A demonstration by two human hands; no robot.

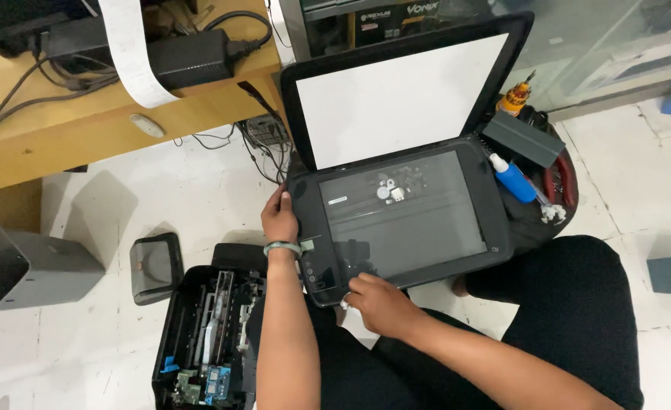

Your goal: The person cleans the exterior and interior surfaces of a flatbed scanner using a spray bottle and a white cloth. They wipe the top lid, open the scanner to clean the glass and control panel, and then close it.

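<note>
One scanner unit (407, 216), one opened printer body (203, 342), two hands.

Bare forearms, no sleeves; a pale green bangle (283, 247) rings the left wrist (around nine o'clock), with black trousers (571, 304) toward four o'clock.

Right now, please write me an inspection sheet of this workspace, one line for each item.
Surface: pale tiled floor; wooden desk at upper left.
Job's things: black scanner unit with lid raised, white pad showing; small loose parts lie on its glass.
Clutter: opened printer body, grey box, blue bottle, red pliers, screwdriver.
Hands: left hand holds the scanner's left edge; right hand rests on its front edge.
Cables: black power adapter and wires on the desk; tangled wires behind the scanner.
Surroundings: glass cabinet at upper right.
</note>
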